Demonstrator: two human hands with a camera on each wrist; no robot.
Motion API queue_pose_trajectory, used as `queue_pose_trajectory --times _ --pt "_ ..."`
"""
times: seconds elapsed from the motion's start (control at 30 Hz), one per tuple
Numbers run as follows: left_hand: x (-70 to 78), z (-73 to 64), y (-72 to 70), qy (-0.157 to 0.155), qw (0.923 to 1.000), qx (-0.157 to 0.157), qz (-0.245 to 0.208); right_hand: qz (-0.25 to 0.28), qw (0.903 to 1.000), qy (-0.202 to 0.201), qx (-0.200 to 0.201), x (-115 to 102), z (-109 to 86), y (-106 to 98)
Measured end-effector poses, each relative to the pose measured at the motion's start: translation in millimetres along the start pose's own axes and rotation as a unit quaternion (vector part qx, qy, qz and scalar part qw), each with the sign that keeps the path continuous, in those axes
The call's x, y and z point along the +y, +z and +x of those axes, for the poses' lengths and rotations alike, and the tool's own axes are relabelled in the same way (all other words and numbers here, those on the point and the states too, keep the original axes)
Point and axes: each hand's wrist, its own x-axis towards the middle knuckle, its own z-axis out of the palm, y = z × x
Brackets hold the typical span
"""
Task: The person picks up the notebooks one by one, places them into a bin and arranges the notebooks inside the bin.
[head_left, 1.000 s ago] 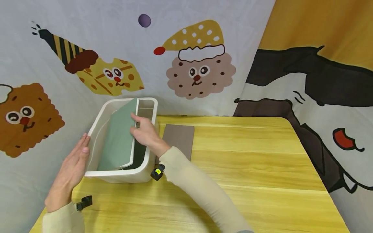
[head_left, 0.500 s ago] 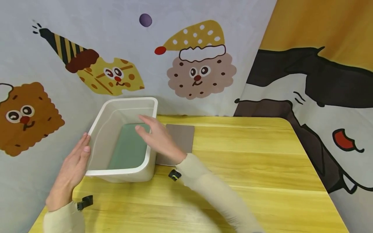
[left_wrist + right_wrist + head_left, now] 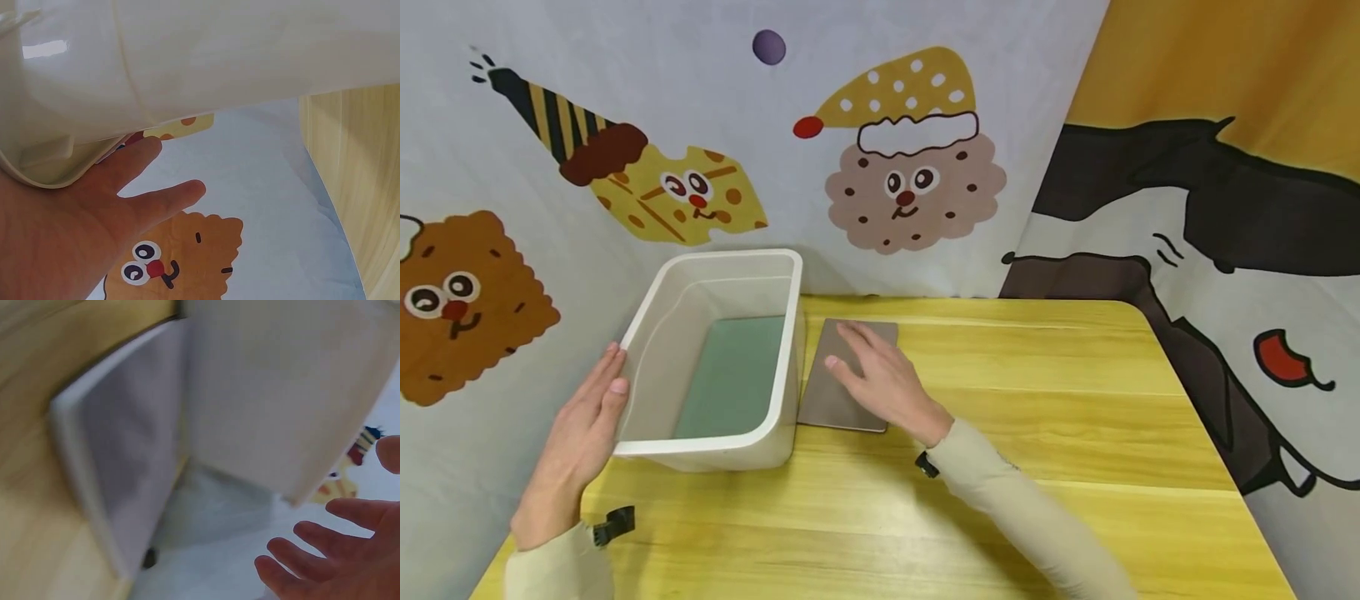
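A white plastic bin (image 3: pixel 781 333) stands at the table's back left, with a green-covered book (image 3: pixel 730 375) lying flat on its floor. My left hand (image 3: pixel 578 425) rests with straight fingers against the bin's left side. In the left wrist view, that hand (image 3: pixel 119 206) lies at the bin's rim, fingers spread. A grey-brown book (image 3: pixel 842 392) lies on the table right beside the bin. Over it hovers my right hand (image 3: pixel 887 379), fingers extended and holding nothing. The right wrist view shows the same hand (image 3: pixel 337 556) with its fingers spread, apart from the grey-brown book (image 3: pixel 131 437).
The wooden table (image 3: pixel 1037 433) extends to the right and front. Behind it hangs a pale cloth (image 3: pixel 700 50) printed with cartoon biscuits and cheese. Another printed cloth (image 3: pixel 1187 208) hangs along the right side, close to the table's edge.
My right hand let go of the green-covered book, which dropped from leaning in the bin to flat on its floor. The hand then moved right, over the grey-brown book. My left hand stayed put.
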Motion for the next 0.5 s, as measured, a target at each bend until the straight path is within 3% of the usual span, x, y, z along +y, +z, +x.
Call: queue_pose_trajectory --times 0.17,0.3,0.4,0.5 --pt "1.8 1.0 -1.4 0.004 1.0000 0.003 0.001 -0.039 0.9992 0.005 -0.001 32.3 -10.3 3.3" --pt "3.0 1.3 -0.9 0.009 0.9999 0.006 0.000 -0.087 0.9961 -0.015 -0.011 51.7 -16.5 6.2" --pt "3.2 0.7 -0.5 0.007 1.0000 0.006 0.000 -0.138 0.9883 -0.034 -0.056 60.8 -20.6 8.3" --pt "3.0 -0.7 -0.5 -0.001 1.0000 0.005 0.001 -0.172 0.9748 -0.038 -0.137 65.8 -24.0 10.6"
